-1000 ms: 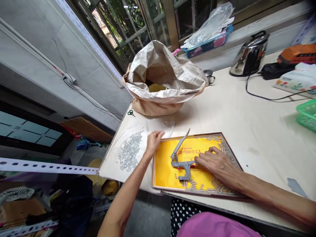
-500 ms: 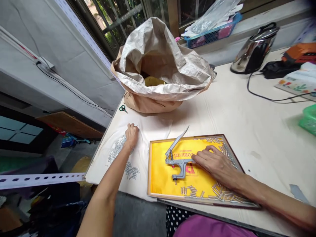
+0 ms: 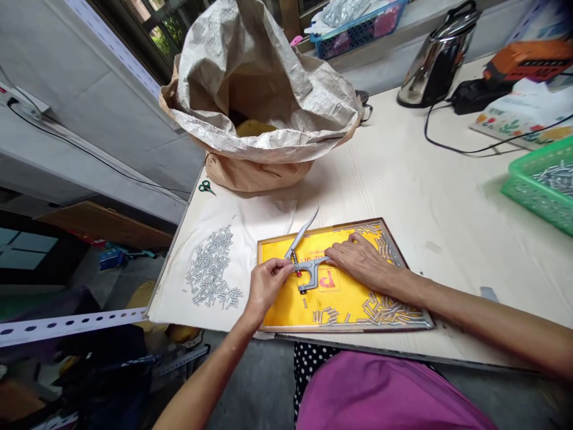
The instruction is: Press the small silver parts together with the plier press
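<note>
My right hand (image 3: 360, 260) is closed on the handle end of grey snap-fastener pliers (image 3: 313, 278) over a shallow framed tray with a yellow bottom (image 3: 282, 307). The pliers' long lever points up and away, with a dark spring near its pivot and a small red part in the jaw. At the front of the upper jaw, my left hand (image 3: 268, 283) pinches its thumb and fingers together; whatever is between the fingertips is hidden. Just below the lower jaw is a small metal pin (image 3: 305, 303). More small metal pieces (image 3: 389, 310) lie along the tray's right and near sides.
Left of the tray, many small metal pieces (image 3: 210, 269) are heaped on white cloth. Green-handled scissors (image 3: 206, 187) lie near a large open sack (image 3: 264, 170). A green basket (image 3: 541, 185) of metal parts, a kettle (image 3: 439, 60) and a cable (image 3: 430, 134) are at the right.
My left hand has moved right, from the heap of metal pieces to the pliers' upper jaw. My right hand stays on the pliers. The view has shifted, showing more of the green basket.
</note>
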